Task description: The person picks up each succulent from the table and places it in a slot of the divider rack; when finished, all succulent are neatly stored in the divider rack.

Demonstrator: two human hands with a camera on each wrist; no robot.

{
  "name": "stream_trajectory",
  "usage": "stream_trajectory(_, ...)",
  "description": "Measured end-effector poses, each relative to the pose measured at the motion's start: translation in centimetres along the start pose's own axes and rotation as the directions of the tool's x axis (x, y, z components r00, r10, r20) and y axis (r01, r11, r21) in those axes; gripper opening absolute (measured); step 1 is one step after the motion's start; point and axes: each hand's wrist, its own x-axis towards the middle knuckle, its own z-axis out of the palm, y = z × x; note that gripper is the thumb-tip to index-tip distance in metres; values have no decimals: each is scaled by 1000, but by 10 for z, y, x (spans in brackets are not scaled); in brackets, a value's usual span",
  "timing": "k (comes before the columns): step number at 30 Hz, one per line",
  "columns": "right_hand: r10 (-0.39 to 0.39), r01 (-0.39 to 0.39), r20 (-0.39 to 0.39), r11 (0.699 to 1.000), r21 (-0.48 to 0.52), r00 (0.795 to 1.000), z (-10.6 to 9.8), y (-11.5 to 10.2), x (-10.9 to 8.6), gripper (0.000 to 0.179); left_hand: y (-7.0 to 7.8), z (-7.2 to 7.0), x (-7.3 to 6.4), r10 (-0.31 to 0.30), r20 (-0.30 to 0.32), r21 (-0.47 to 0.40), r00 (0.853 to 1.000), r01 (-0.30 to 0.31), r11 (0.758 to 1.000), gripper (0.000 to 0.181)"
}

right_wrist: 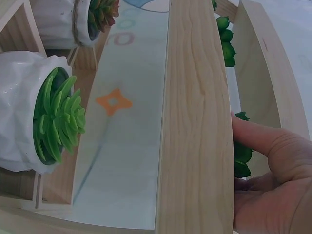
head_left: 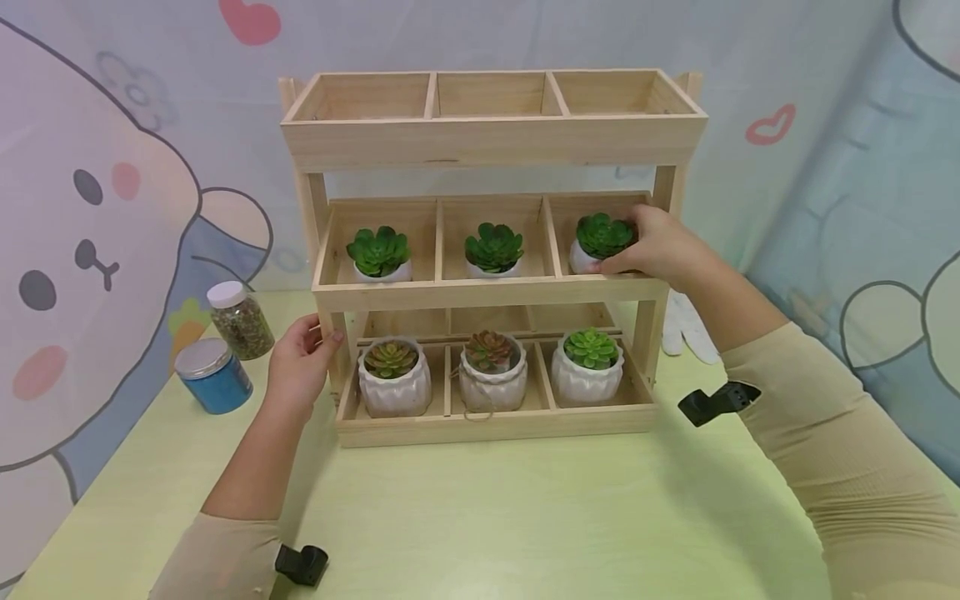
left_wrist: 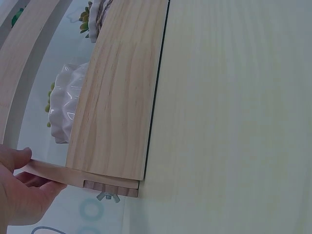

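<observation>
A three-tier wooden plant stand (head_left: 487, 142) stands on the table. In the right compartment of its middle tier sits a green succulent in a white pot (head_left: 602, 237); my right hand (head_left: 660, 246) grips it from the right side. The tier's front board hides most of that pot in the right wrist view. My left hand (head_left: 298, 364) holds the stand's left side post, thumb and fingers on either side of the wood (left_wrist: 51, 173). Two similar green succulents (head_left: 378, 252) (head_left: 494, 249) sit in the left and middle compartments of the same tier.
On the bottom tier stand three white ribbed pots (head_left: 395, 392) with succulents. Left of the stand are a white-lidded jar of granules (head_left: 242, 320) and a blue jar (head_left: 213, 377). A white glove (head_left: 688, 329) lies behind the right post. A printed curtain hangs behind.
</observation>
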Motion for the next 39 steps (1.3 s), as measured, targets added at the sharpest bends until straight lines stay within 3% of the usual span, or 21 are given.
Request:
stream_trajectory(17, -40, 39, 29, 998, 40, 999, -1, 3, -12, 79, -1, -2, 0, -3, 2, -2, 1000, 3, 1000, 49)
stream_trajectory(22, -80, 81, -14, 993, 90, 997, 0, 8, -23, 79, 0, 0, 2, 3, 10, -9, 1000, -3, 1000, 49)
stream_trajectory(27, -96, 117, -129, 979, 165, 987, 2, 16, -38, 77, 0, 1, 2, -8, 22, -7, 1000, 9, 1000, 50)
stream_trajectory(31, -138, 190, -262, 964, 184, 955, 5, 23, -54, 65, -1, -1, 1, -10, 24, 4, 1000, 10, 1000, 50)
stream_trajectory(37, -249, 326, -459, 941, 95, 853, 14, 35, -81, 43, -1, -6, 0, 22, 24, -10, 999, -22, 1000, 51)
stream_trajectory(39, -260, 344, -476, 934, 99, 840, 18, 40, -92, 38, 0, -7, -1, 28, 35, -4, 999, -28, 1000, 51)
